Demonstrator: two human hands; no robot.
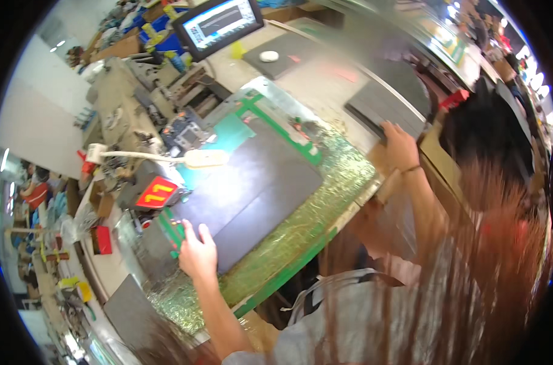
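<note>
Clock positions are read from the center of the dark sheet (pixel 270 198), which lies flat on the table (pixel 349 167). A straight line crosses it (seam or second edge; the view does not settle which). The left hand (pixel 197 255) is at 7 o'clock, fingers extended at the sheet's edge and not clenched. The right hand (pixel 401 149) is at 2 o'clock, fingers bent at the edge of the dark stack (pixel 389 109); whether they grasp it cannot be determined.

Caution: uneven pressure from the left fingers could skew the sheet. A pull at the stack could drag several layers together.

Obstructions: the lamp (pixel 205 159) overhangs the sheet at 10 o'clock; its glare may mask surface marks. The machine (pixel 156 192) limits access at 9 o'clock. A green strip (pixel 276 125) borders the sheet at 1 o'clock. The screen (pixel 222 25) stands beyond, at 12 o'clock.
</note>
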